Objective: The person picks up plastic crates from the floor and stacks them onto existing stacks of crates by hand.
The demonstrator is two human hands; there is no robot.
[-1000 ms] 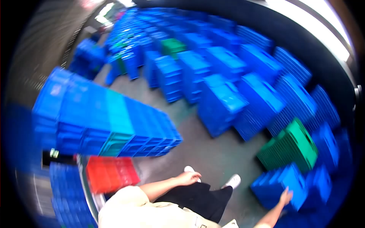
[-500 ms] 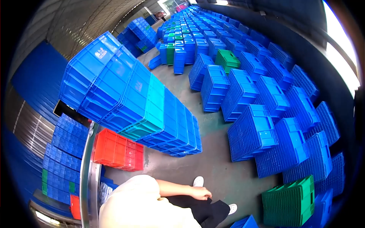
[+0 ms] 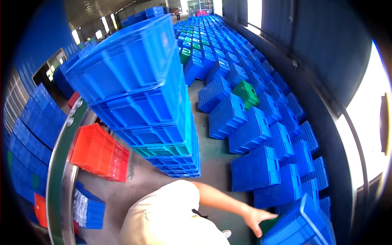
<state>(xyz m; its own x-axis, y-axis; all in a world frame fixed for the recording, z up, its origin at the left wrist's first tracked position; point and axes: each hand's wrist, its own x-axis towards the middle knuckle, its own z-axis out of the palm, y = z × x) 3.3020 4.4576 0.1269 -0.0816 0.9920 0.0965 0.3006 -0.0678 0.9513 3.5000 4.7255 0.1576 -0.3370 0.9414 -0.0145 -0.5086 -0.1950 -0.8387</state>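
Observation:
My left hand (image 3: 256, 218) reaches out at the lower right, fingers and thumb spread apart, with nothing visibly held. It is beside a blue crate (image 3: 300, 224) whose rim is tilted up. A dark green crate (image 3: 268, 224) shows partly between the hand and the blue crate. Whether the fingertips touch either crate is unclear. My right hand is out of view.
A tall stack of blue crates (image 3: 134, 65) stands ahead, with a teal crate (image 3: 167, 150) in it. Red crates (image 3: 98, 151) are beside a green-topped conveyor (image 3: 61, 163). Rows of blue crates (image 3: 255, 167) fill the right. A distant person (image 3: 177, 14) stands at the back.
My left hand has moved right and down from near my legs, and its fingers have spread. The view has turned, and the tilted blue crate shows much more at the lower right.

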